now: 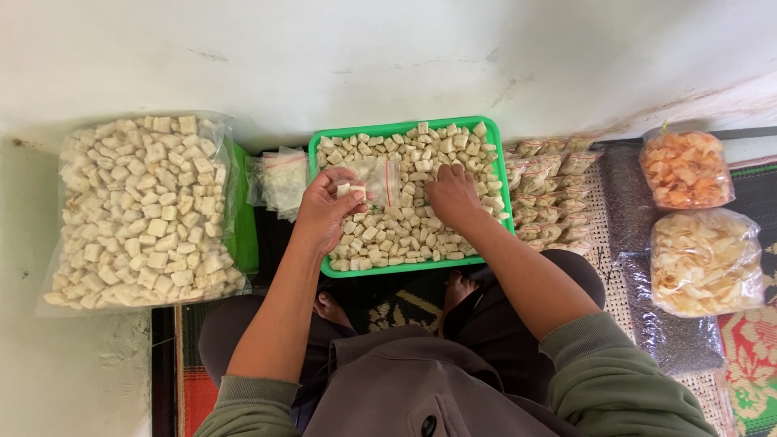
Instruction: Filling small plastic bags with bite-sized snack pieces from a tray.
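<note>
I see one green tray (320,147) heaped with pale cracker cubes (409,231), too many to count. My left hand (324,212) pinches one small clear bag (374,180), its long axis pointing right across the tray. My right hand (453,197) presses fingers together into the cubes. One big bag of cubes (142,210) lies left; two chip bags (704,259) lie right.

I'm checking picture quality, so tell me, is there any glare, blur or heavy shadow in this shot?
Head view: soft, even light and mostly sharp; mild sheen on the large bag of cubes and the small bag in the left hand; the right hand is clear over the green tray; lap area dark.
</note>
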